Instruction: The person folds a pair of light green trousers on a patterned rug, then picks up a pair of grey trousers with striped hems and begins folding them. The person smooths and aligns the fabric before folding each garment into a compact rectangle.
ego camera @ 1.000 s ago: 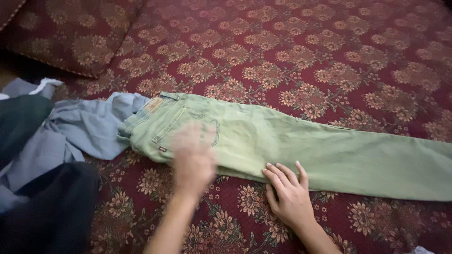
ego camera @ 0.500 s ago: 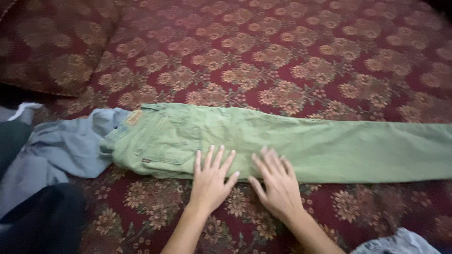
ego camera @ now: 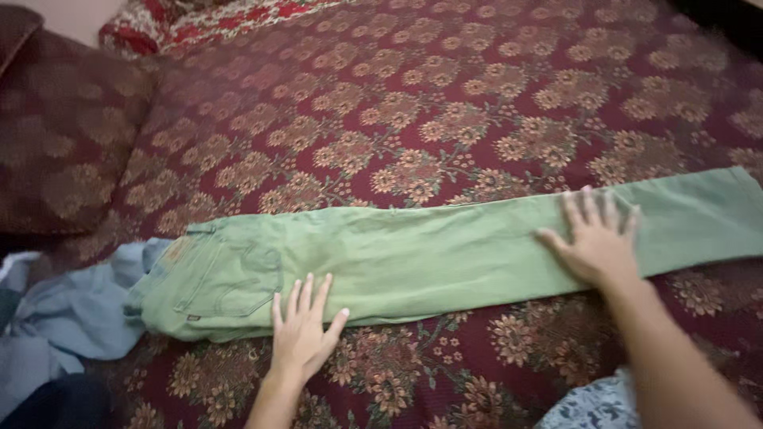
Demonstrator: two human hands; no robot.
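Note:
A pair of light green trousers [ego camera: 429, 258] lies folded lengthwise across a dark red floral bedspread [ego camera: 445, 103], waist to the left, legs running to the right edge. My left hand [ego camera: 304, 331] rests flat with fingers spread on the near edge of the trousers, just right of the back pocket. My right hand [ego camera: 594, 236] lies flat, fingers apart, on the leg part further right. Neither hand grips anything.
A pale blue garment [ego camera: 75, 318] lies crumpled at the left, touching the waistband. A dark cloth [ego camera: 48, 401] sits at the bottom left corner. A maroon floral pillow [ego camera: 63, 151] is at the upper left. A grey patterned fabric [ego camera: 592, 405] shows at the bottom edge.
My right hand has slid to the right along the trouser leg, away from my left hand. My left hand stays near the seat. The view has shifted right, showing more of the leg.

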